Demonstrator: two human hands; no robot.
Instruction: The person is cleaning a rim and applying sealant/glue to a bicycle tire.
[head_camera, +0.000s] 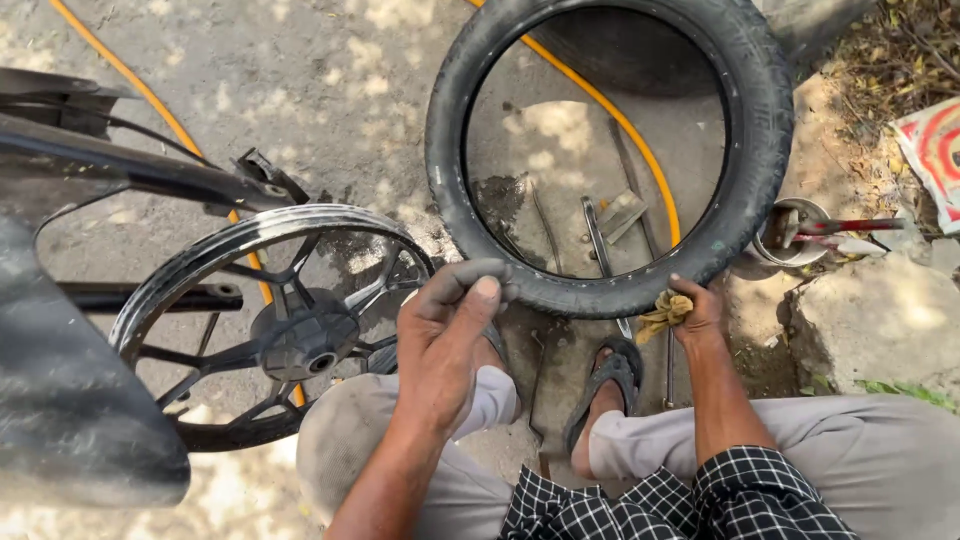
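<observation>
At the left, a black alloy wheel (285, 325) leans near the person's knee, with an orange hose (150, 95) running across the ground behind it. Just right of it the left hand (445, 340) hangs above the knee with nothing in it, fingers curled together and grimy, close to the near rim of the upright black tyre (600, 150). The right hand (695, 310) presses a bunched yellow rag (662, 314) against the tyre's lower edge; farther right sit a small metal tin (795, 232) and, at the edge, a red-and-white printed wrapper (935, 150).

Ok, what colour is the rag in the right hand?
Yellowish, a dirty mustard tone. The rag shows in the head view, bunched under the right hand against the tyre.
</observation>
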